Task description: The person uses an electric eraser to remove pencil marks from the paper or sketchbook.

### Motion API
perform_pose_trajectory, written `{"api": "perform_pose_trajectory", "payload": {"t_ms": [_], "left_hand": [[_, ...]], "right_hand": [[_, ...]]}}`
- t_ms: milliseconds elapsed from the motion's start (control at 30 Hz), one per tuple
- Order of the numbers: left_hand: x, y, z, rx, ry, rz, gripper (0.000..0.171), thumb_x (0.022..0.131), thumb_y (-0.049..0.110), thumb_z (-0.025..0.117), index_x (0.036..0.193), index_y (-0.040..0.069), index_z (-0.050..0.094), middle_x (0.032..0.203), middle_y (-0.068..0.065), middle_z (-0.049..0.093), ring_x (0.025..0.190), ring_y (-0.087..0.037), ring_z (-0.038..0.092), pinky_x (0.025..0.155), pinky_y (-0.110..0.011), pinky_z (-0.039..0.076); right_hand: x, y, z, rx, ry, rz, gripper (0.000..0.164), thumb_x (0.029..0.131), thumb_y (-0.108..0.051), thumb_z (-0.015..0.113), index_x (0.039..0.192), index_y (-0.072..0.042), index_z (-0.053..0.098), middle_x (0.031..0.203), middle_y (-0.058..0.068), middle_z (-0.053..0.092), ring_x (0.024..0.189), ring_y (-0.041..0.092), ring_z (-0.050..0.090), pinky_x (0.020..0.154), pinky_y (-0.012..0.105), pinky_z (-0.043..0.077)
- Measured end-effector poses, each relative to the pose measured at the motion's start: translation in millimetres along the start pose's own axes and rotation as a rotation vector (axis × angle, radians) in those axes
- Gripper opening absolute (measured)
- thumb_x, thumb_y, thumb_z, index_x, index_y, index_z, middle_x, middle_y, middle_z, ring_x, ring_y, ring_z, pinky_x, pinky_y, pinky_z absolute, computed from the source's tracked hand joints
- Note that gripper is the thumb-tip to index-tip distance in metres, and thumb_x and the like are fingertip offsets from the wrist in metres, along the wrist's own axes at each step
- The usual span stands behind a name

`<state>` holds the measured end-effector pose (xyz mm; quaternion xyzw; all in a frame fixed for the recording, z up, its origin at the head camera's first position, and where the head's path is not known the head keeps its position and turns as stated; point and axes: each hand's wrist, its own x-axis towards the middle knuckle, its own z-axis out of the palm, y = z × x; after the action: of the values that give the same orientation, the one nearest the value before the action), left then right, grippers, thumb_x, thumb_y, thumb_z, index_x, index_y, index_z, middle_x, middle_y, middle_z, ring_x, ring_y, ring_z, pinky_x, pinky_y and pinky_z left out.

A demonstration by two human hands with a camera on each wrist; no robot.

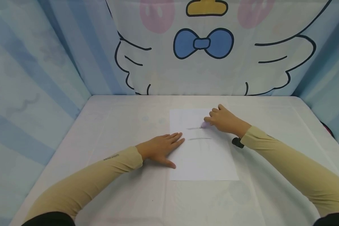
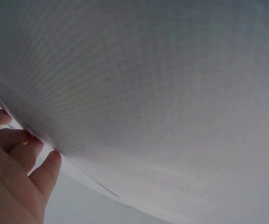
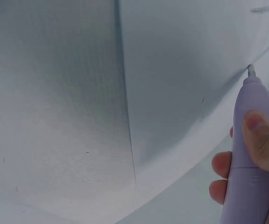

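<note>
My right hand (image 1: 224, 121) grips a thick lavender electric eraser (image 3: 253, 140), with the thumb along its body and fingers wrapped behind. Its narrow metal tip meets the end of a grey pencil line (image 1: 192, 128) on a white sheet of paper (image 1: 203, 166). Below that line lies a second grey stroke (image 1: 200, 138), running nearly parallel. At the sheet's left edge, my left hand (image 1: 164, 148) rests with fingers spread, fingertips on the paper and palm toward the table. The left wrist view catches only its fingers (image 2: 45, 175) near the white surface.
The sheet lies on a table with a white cover (image 1: 115, 122). Behind it hangs a curtain with a cartoon figure and blue bow tie (image 1: 201, 43); blue striped curtains (image 1: 31, 78) close in the sides. A small black device (image 1: 238, 142) sits under my right wrist.
</note>
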<state>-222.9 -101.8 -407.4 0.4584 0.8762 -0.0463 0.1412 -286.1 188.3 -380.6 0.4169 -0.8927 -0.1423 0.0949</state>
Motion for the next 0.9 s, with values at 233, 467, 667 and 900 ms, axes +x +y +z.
{"api": "perform_pose_trajectory", "payload": {"t_ms": [233, 467, 667, 900], "left_hand": [[1.8, 0.0, -0.4, -0.007, 0.004, 0.002, 0.103, 0.080, 0.073, 0.049, 0.153, 0.013, 0.008, 0.160, -0.008, 0.003, 0.148, -0.022, 0.007, 0.119, -0.039, 0.018], [2.6, -1.1, 0.5, -0.012, 0.002, 0.002, 0.103, 0.080, 0.073, 0.050, 0.153, 0.013, 0.007, 0.160, -0.008, 0.002, 0.148, -0.022, 0.006, 0.119, -0.039, 0.018], [1.2, -0.4, -0.9, -0.006, -0.003, 0.000, 0.103, 0.080, 0.072, 0.050, 0.153, 0.013, 0.007, 0.160, -0.008, 0.003, 0.148, -0.022, 0.007, 0.119, -0.039, 0.018], [1.1, 0.5, -1.7, -0.010, -0.009, -0.002, 0.103, 0.080, 0.071, 0.050, 0.153, 0.013, 0.007, 0.160, -0.008, 0.002, 0.148, -0.021, 0.006, 0.119, -0.039, 0.017]], "right_hand": [[-1.4, 0.3, -2.7, 0.007, -0.012, 0.012, 0.019, 0.081, -0.012, 0.071, 0.099, -0.014, 0.064, 0.085, 0.009, 0.065, 0.075, 0.023, 0.053, 0.072, 0.038, 0.035], [-2.0, 1.6, -4.7, 0.011, -0.035, 0.024, 0.019, 0.082, -0.013, 0.070, 0.099, -0.013, 0.063, 0.086, 0.009, 0.065, 0.076, 0.024, 0.054, 0.073, 0.038, 0.035], [-2.2, 1.5, -4.4, 0.010, -0.028, 0.011, 0.018, 0.081, -0.013, 0.070, 0.099, -0.014, 0.064, 0.085, 0.009, 0.065, 0.077, 0.024, 0.055, 0.073, 0.039, 0.037], [0.4, -0.9, -0.9, 0.010, 0.007, 0.003, 0.020, 0.080, -0.013, 0.072, 0.099, -0.013, 0.065, 0.085, 0.009, 0.066, 0.077, 0.024, 0.056, 0.073, 0.040, 0.038]]}}
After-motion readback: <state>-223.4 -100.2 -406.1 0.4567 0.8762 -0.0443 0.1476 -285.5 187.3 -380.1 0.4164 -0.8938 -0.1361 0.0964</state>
